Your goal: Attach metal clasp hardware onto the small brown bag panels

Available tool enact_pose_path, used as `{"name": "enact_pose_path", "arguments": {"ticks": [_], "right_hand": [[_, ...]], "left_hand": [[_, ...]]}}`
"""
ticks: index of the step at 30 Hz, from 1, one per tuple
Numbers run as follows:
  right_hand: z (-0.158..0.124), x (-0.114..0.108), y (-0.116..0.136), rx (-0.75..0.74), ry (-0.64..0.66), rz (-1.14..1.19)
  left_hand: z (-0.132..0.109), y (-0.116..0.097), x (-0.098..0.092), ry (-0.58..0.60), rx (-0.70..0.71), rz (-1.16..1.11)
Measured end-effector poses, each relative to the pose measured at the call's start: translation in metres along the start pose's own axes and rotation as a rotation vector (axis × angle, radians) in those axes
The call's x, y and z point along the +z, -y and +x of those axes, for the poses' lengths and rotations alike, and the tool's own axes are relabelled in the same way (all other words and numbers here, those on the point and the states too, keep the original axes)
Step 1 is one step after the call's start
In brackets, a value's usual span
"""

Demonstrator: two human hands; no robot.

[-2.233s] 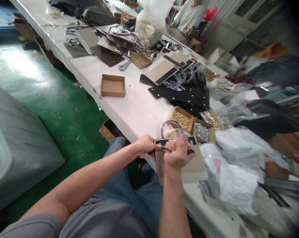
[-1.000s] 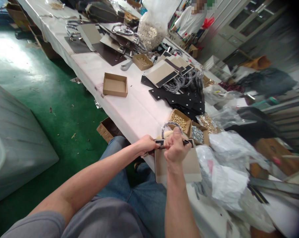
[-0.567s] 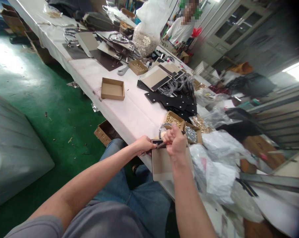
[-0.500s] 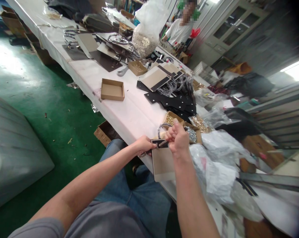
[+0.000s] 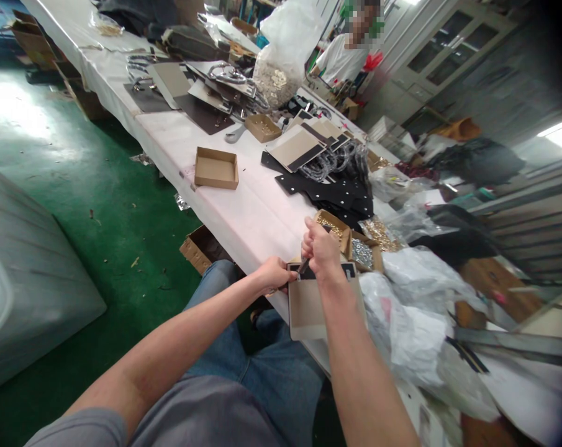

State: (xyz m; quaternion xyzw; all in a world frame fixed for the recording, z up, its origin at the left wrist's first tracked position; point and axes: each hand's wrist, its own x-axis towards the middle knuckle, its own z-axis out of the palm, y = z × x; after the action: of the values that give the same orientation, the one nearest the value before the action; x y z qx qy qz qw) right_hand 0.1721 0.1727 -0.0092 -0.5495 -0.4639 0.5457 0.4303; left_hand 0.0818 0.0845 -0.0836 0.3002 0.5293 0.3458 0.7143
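Observation:
A beige panel with a black strip along its upper edge lies at the table's near edge, in front of my lap. My left hand is closed at the panel's upper left corner, thumb on the black strip. Above the panel, my right hand makes a fist around a slim dark metal hand tool. Its lower end points down at the strip, close to my left thumb; the exact kind cannot be made out. Just beyond are cardboard boxes of gold-coloured fittings and silver fittings.
A shallow cardboard box sits on the white table. Black perforated pieces and stacked beige panels lie farther back. Plastic bags crowd the right. A person is at the far side. A grey bin stands left.
My right fist has shifted left and turned, with the tool now more upright. More of the panel's right side shows. My left hand stays at the corner; the whole view has shifted slightly.

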Motion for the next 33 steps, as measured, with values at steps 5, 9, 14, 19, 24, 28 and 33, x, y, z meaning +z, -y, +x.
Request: {"name": "enact_pose_path", "arguments": {"ticks": [5,9,14,19,24,28,33], "right_hand": [[-0.014,0.002,-0.004,-0.09,-0.034,-0.03],[-0.02,0.003,-0.006,-0.118,-0.053,-0.018],[-0.027,-0.001,-0.01,-0.197,-0.048,0.05],[-0.046,-0.01,-0.021,-0.34,-0.09,0.179],[-0.065,-0.018,-0.027,-0.456,-0.112,0.234],[-0.066,-0.039,-0.017,-0.42,-0.002,0.327],[-0.063,-0.061,-0.006,-0.411,0.008,0.377]], "left_hand": [[0.012,0.012,0.001,-0.027,0.013,0.027],[0.016,0.018,0.003,-0.034,0.035,0.011],[0.008,0.012,0.002,-0.055,0.018,-0.011],[-0.003,0.0,0.0,-0.072,-0.027,0.079],[-0.01,-0.007,-0.001,-0.056,-0.018,0.09],[-0.002,0.001,-0.007,0.022,0.027,0.054],[0.008,0.007,-0.014,0.139,0.069,-0.077]]}}
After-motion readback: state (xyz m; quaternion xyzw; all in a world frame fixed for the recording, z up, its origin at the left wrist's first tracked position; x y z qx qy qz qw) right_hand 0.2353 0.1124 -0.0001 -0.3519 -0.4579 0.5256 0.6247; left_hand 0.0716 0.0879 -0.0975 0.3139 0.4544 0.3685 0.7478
